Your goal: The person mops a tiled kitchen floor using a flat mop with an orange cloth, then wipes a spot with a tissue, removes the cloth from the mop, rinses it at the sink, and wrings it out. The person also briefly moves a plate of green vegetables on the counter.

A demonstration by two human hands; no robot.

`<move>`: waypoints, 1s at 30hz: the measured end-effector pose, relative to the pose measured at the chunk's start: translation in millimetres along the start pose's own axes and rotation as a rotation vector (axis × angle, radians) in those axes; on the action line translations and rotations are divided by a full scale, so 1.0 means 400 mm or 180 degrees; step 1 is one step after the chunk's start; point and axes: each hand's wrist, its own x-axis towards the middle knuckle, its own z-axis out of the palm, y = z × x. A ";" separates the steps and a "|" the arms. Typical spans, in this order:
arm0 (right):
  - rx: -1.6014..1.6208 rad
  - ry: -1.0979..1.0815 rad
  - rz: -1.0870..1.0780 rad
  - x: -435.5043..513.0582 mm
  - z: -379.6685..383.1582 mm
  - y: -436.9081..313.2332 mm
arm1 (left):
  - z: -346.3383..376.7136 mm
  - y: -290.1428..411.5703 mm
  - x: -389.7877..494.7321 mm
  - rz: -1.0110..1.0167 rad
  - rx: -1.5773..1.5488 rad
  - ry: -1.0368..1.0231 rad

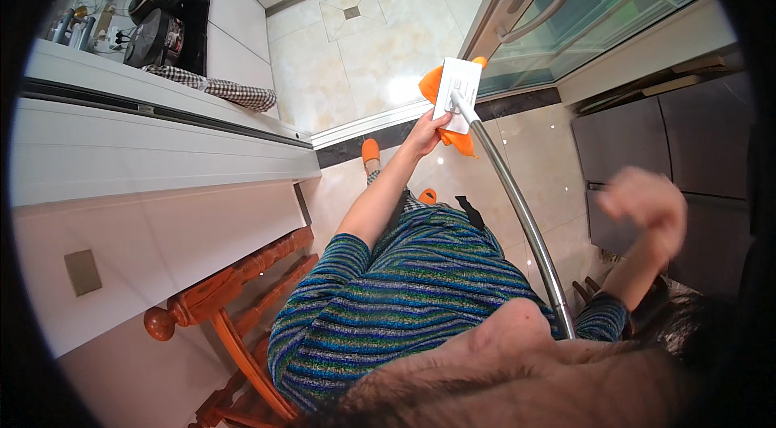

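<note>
My left hand [427,132] grips the lower edge of a white flat mop head [462,82], thumb on its top face. An orange cloth [431,83] lies beneath the head and sticks out on both sides. From the head's joint a shiny metal pole [515,194] runs back past my body on the right, its far end hidden near my shoulder. My right hand [645,203] is raised apart from the pole, in front of a dark grey cabinet [624,146]. Motion blurs it, and its fingers look bent; I see nothing in it.
A glass door [606,10] with a curved handle [555,0] stands at the upper right. A door track [364,125] crosses the tiled floor [394,22], which has a drain [351,13]. A wooden chair [224,282] is at left; a cluttered counter [197,22] lies beyond.
</note>
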 end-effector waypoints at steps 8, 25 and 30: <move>-0.3525 -0.0214 0.0268 0.362 0.091 0.401 | 0.082 0.012 0.036 0.0252 0.0327 0.0244; -0.3909 -0.0434 -0.0510 0.445 0.159 0.504 | 0.162 0.042 -0.063 0.0495 -0.0078 -0.0390; -0.3774 -0.0619 -0.0667 0.454 0.161 0.511 | 0.142 0.026 -0.067 0.0483 -0.0037 -0.0457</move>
